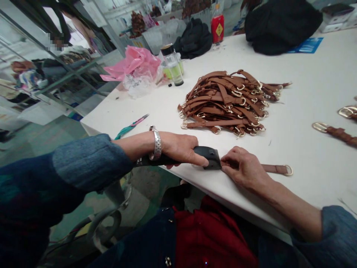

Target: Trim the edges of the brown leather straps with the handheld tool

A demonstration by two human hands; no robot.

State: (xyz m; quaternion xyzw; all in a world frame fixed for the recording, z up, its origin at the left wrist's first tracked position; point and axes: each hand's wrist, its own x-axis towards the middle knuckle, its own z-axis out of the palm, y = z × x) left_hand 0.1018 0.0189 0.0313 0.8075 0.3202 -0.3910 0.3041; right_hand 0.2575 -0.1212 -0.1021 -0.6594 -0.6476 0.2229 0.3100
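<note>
So the brown strap [275, 168] is lying near the front edge of the worktop [304, 85], long axis running pretty much side to side, with the metal-loop end pointing right. The right hand [247, 169] has its other end pinched in the fingertips. Left hand [181, 147] is wrapped around a black tool [208, 152], which also lies roughly sideways, blunt nose aimed right, just about at those fingertips. Big pile of brown straps [225, 100] sits just behind, ends pointing all over.
</note>
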